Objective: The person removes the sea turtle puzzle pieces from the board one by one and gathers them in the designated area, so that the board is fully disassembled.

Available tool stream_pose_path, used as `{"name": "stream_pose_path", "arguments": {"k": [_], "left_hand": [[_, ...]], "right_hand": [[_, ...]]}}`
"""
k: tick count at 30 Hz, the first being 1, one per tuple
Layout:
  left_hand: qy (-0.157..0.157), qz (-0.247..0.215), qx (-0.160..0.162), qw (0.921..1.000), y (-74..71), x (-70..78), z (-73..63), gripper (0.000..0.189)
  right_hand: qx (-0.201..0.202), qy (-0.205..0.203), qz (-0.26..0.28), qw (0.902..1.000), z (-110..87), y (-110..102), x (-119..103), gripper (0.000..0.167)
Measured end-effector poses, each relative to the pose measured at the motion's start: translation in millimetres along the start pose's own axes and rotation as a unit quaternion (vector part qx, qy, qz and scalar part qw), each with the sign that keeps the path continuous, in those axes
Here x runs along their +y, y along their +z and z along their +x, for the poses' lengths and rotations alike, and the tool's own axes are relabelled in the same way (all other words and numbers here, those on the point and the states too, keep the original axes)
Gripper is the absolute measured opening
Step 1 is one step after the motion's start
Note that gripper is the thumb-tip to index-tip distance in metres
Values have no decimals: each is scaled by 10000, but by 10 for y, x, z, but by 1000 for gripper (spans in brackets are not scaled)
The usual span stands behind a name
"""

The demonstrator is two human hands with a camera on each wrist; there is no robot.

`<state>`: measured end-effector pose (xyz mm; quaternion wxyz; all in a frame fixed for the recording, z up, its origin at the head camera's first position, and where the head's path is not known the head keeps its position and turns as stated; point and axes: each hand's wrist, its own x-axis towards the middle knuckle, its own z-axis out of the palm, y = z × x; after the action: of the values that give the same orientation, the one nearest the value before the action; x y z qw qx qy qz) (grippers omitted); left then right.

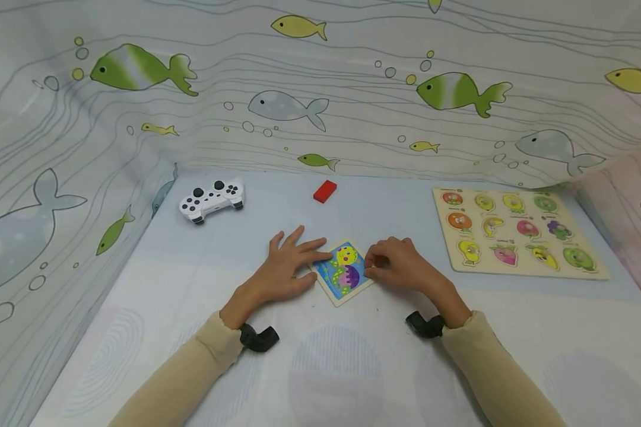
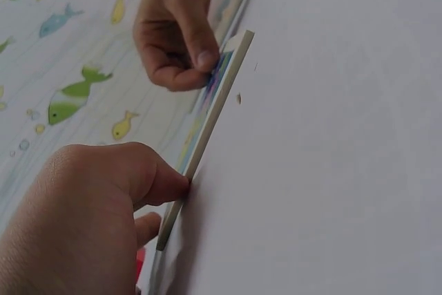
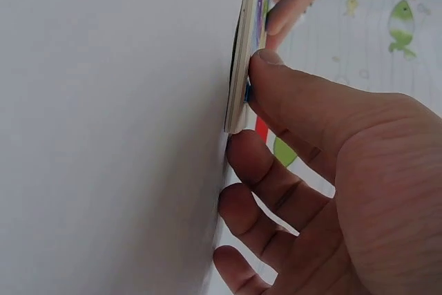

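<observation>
A small square picture puzzle (image 1: 343, 276) lies on the table, showing a yellow baby animal and a purple eggshell on blue. My left hand (image 1: 283, 270) is spread at its left side, the index finger reaching onto the picture and the thumb at the near edge. In the left wrist view that thumb touches the board's pale wooden rim (image 2: 207, 132). Curled at the puzzle's right corner, my right hand (image 1: 400, 265) pinches there with thumb and index finger. The right wrist view has the right thumb (image 3: 273, 74) on the picture side, a blue bit showing beneath it.
A white game controller (image 1: 212, 200) sits at the back left. Behind the puzzle lies a red block (image 1: 325, 191). A wooden fruit puzzle board (image 1: 504, 222) occupies the right side. Fish-patterned cloth (image 1: 363, 136) rises around the back and sides of the table.
</observation>
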<state>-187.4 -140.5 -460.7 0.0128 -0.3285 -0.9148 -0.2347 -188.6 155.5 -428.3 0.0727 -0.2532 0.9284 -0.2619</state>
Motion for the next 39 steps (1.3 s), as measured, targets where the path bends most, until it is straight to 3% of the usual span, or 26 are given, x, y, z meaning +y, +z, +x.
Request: {"name": "stream_pose_path", "arguments": {"k": [4, 10, 17, 25, 33, 39], "left_hand": [[3, 22, 13, 10000, 5, -7, 3, 48], [-40, 229, -168, 9996, 0, 6, -2, 52], [-65, 485, -306, 9983, 6, 37, 6, 81], [-17, 631, -428, 9971, 6, 69, 13, 85], [-9, 560, -423, 9975, 5, 66, 3, 79], [52, 330, -396, 9987, 10, 57, -3, 75]], "right_hand": [[36, 29, 43, 10000, 9, 5, 12, 17], [-107, 79, -258, 9996, 10, 3, -1, 50], [-248, -102, -282, 9992, -17, -7, 9, 61], [-309, -95, -151, 9994, -12, -16, 14, 58], [-115, 79, 355, 9993, 200, 6, 42, 30], [-535, 279, 122, 9981, 412, -45, -4, 26]]}}
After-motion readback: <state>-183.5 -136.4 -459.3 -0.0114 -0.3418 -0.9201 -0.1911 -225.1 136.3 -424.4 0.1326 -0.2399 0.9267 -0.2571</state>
